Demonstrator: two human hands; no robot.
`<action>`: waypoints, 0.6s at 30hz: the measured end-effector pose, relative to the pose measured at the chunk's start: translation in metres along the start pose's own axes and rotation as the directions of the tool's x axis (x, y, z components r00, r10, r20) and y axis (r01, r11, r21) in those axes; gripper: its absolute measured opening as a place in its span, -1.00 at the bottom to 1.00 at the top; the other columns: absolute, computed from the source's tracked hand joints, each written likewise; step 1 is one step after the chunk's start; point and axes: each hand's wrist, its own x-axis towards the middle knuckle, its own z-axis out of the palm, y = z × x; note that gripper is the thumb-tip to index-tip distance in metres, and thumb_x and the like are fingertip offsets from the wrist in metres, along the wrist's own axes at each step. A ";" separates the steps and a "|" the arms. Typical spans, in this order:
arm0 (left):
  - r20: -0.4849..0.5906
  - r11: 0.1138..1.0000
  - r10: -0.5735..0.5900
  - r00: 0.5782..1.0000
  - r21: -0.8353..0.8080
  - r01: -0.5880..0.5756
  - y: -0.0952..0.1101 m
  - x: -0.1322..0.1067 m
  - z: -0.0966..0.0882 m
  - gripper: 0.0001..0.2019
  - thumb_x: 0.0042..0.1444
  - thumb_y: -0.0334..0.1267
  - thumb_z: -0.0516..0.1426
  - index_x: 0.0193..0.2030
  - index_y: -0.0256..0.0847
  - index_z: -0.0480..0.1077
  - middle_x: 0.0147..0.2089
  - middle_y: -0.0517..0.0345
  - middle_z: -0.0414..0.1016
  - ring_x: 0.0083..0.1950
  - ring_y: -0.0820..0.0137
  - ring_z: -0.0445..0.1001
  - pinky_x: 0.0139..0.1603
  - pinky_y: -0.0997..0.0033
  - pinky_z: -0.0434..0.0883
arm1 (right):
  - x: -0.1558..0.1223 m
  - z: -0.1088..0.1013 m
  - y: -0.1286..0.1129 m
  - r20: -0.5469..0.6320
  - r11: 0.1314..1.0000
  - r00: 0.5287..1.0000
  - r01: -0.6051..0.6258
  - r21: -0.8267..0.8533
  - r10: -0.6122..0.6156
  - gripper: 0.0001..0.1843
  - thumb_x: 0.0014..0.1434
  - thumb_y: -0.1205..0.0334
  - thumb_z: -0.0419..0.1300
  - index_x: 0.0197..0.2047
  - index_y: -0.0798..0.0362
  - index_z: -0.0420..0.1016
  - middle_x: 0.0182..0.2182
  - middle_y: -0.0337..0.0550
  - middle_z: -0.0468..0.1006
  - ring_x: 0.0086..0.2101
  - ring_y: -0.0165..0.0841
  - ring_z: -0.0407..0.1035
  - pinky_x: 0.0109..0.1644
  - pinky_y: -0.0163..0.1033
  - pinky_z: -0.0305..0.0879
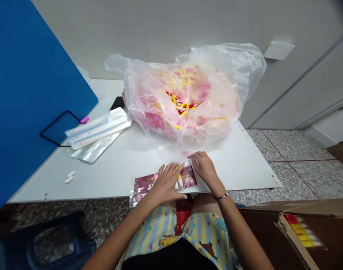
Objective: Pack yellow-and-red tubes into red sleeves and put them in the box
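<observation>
My left hand (169,180) lies with its fingers spread across a maroon printed packet (140,193) at the table's front edge. Yellow-and-white sticks (179,182) show beside its fingers on the packet; whether they are inside or on top I cannot tell. At the packet's upper right corner, my right hand (204,167) has its fingers drawn together; what they pinch, if anything, is too small to make out. Just beyond both hands sits a large translucent plastic bag (149,97), full of small yellow, red, pink and white pieces seen through its opening.
Clear plastic sleeves (100,131) lie left on the white table (109,176), near two small white pieces (70,177). A blue panel (33,93) borders the left side. At lower right, a cardboard box (261,232) contains a clear pack (302,232) of coloured sticks. A dark stool (56,240) stands lower left.
</observation>
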 end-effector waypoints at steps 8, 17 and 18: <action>-0.097 0.999 -0.021 0.995 -0.033 0.018 0.012 0.010 0.011 -0.16 -0.04 -0.10 0.25 0.32 -0.15 -0.07 0.20 -0.04 0.22 0.19 0.12 0.18 0.13 0.08 0.17 | 0.018 0.001 0.002 0.105 0.996 0.990 -0.089 -0.010 0.090 -0.53 0.12 0.40 -0.03 0.12 0.14 0.28 -0.28 -0.07 0.41 -0.36 -0.54 0.26 -0.20 -0.46 0.19; -0.137 0.996 0.006 0.991 -0.090 -0.018 0.017 0.016 0.018 -0.18 -0.09 -0.11 0.27 0.29 -0.15 0.02 0.21 -0.03 0.21 0.18 0.11 0.18 0.13 0.10 0.15 | -0.036 -0.018 0.022 0.289 0.798 0.938 -0.322 0.509 0.193 -0.36 0.06 0.25 -0.05 0.25 0.08 0.14 -0.35 -0.24 0.37 -0.53 -0.64 0.28 -0.43 -0.54 0.25; -0.138 0.996 0.006 0.990 -0.087 -0.018 0.018 0.017 0.019 -0.19 -0.09 -0.11 0.27 0.29 -0.15 0.03 0.21 -0.03 0.21 0.18 0.11 0.18 0.14 0.10 0.14 | -0.035 -0.016 0.021 0.288 0.838 0.940 -0.302 0.454 0.183 -0.41 0.06 0.27 -0.04 0.19 0.10 0.24 -0.39 -0.24 0.38 -0.52 -0.65 0.26 -0.41 -0.55 0.22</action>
